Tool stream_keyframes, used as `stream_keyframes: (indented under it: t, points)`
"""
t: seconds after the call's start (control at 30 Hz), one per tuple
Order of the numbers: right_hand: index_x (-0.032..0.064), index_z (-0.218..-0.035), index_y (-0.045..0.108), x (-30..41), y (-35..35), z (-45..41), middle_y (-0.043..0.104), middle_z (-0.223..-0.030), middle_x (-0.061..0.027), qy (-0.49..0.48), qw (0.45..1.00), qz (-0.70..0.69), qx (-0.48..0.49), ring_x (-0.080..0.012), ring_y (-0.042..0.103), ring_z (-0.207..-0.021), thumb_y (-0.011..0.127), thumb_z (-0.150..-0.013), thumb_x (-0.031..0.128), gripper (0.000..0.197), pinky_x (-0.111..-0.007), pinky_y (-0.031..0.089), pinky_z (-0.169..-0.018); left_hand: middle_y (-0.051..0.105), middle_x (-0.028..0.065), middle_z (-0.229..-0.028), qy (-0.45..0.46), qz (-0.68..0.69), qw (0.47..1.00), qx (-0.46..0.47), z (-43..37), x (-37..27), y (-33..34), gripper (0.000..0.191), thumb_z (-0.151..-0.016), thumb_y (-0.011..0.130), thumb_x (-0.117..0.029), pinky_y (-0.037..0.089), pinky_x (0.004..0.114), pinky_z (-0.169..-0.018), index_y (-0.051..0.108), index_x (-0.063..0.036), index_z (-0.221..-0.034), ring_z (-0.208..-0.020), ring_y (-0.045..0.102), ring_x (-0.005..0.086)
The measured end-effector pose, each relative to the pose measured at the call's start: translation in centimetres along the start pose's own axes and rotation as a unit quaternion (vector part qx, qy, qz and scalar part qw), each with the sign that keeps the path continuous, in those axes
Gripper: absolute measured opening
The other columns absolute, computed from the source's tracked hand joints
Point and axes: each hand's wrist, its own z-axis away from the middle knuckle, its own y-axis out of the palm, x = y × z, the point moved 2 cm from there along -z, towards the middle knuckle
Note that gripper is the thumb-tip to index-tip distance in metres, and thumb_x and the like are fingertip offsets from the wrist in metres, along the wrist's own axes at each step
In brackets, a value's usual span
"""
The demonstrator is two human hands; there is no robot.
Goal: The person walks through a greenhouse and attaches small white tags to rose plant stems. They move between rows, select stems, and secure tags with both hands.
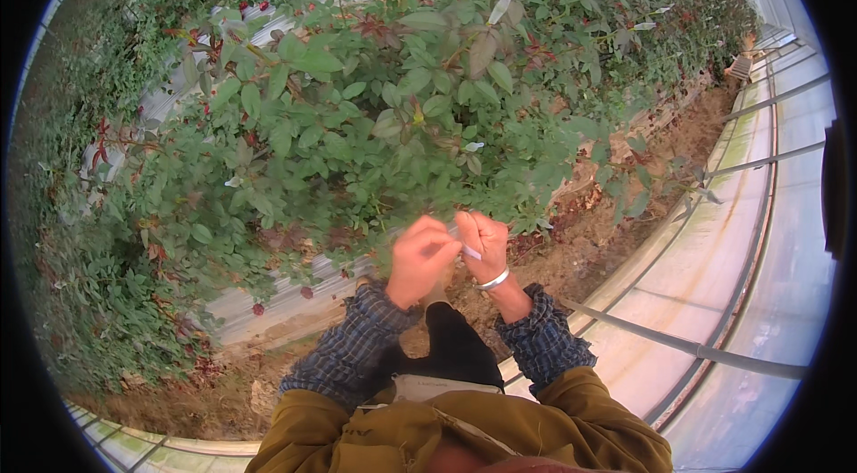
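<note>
My left hand [418,262] and my right hand [487,247] are close together in front of my body, over the near edge of a bed of rose bushes [402,111]. A small white strip [472,252] lies against the curled fingers of my right hand. The thumb and forefinger of my left hand meet at the strip's left end; whether they grip it is unclear. The fingers of my right hand are bent in around the strip. Around my right wrist is a silver bangle [493,280]. Checked blue sleeve covers reach both wrists.
Pale sleeves cover some buds, such as a white bud sleeve [503,4]. Plastic film [288,305] lines the bed, with fallen red petals on it. Bare soil [602,252] borders the translucent greenhouse wall [710,259] at right, crossed by a metal pipe [656,337].
</note>
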Motion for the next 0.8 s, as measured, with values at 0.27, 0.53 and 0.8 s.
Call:
stream_keyframes:
  t: [0.27, 0.53, 0.8]
  points:
    - [0.0040, -0.060, 0.051, 0.5, 1.0, 0.8, 0.050, -0.052, 0.0014, 0.215, 0.968, -0.124, 0.047, -0.0054, 0.040, -0.037, 0.056, -0.094, 0.027, 0.041, -0.023, 0.029, -0.035, 0.063, 0.0087, -0.085, -0.129, 0.240, 0.962, -0.020, 0.8, 0.9, 0.5, 0.018, -0.095, 0.052, -0.012, 0.033, 0.019, -0.045, 0.049, -0.0026, -0.079, -0.049, 0.042, 0.0056]
    - [-0.0020, -0.087, 0.060, 1.3, 2.4, -12.5, 0.060, -0.067, -0.0061, 0.038, 0.992, 0.051, 0.112, -0.0116, 0.053, -0.055, 0.066, -0.083, 0.025, 0.028, -0.029, 0.044, -0.052, 0.048, -0.0039, -0.062, -0.143, 0.151, 0.966, -0.153, -5.7, 1.6, -3.7, 0.018, -0.087, 0.059, -0.005, 0.031, 0.019, -0.040, 0.051, -0.0040, -0.103, -0.047, 0.041, 0.0032]
    - [-0.0008, -0.076, 0.063, 2.6, 5.5, -16.9, 0.063, -0.066, -0.0143, -0.093, 0.968, 0.177, 0.152, -0.0280, 0.062, -0.060, 0.067, -0.073, 0.016, 0.017, -0.035, 0.048, -0.057, 0.046, -0.0031, -0.059, -0.035, -0.149, 0.982, -0.108, -13.8, 1.5, -4.9, 0.018, -0.080, 0.067, -0.011, 0.033, 0.025, -0.048, 0.067, 0.0007, -0.093, -0.054, 0.039, 0.0051]
